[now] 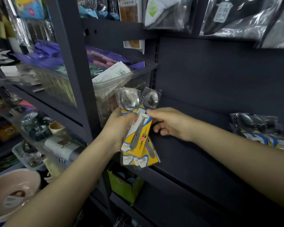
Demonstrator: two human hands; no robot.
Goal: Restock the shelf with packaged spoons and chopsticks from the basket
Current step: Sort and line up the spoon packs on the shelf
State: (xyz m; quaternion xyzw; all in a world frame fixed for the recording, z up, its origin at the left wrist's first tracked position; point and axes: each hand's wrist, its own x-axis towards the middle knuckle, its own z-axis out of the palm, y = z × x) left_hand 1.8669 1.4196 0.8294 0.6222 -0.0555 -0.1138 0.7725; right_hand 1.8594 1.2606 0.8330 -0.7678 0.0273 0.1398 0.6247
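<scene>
Far left: a pale bowl (15,190) sits low in the frame, with blurred packaged goods on the shelves above it. Further right, a clear plastic bin (118,79) on an upper shelf holds purple and white packets; a green carton (125,187) stands on a lower level.

Centre: the left hand (120,126) grips a fanned bundle of packaged spoons (138,128) — yellow, blue and white cards in clear sleeves, bowls of the spoons pointing up. Its fingers are curled round the left side of the bundle, thumb across the front. The bundle is held in the air in front of the dark shelf back panel (211,89), not resting on any level.

The right hand (169,123) meets the bundle from the right — thumb and forefinger pinch the top card of the front packet, the other fingers loosely curled below.

Far right: more spoon packets (259,130) lie on the shelf, well apart from the hands.
</scene>
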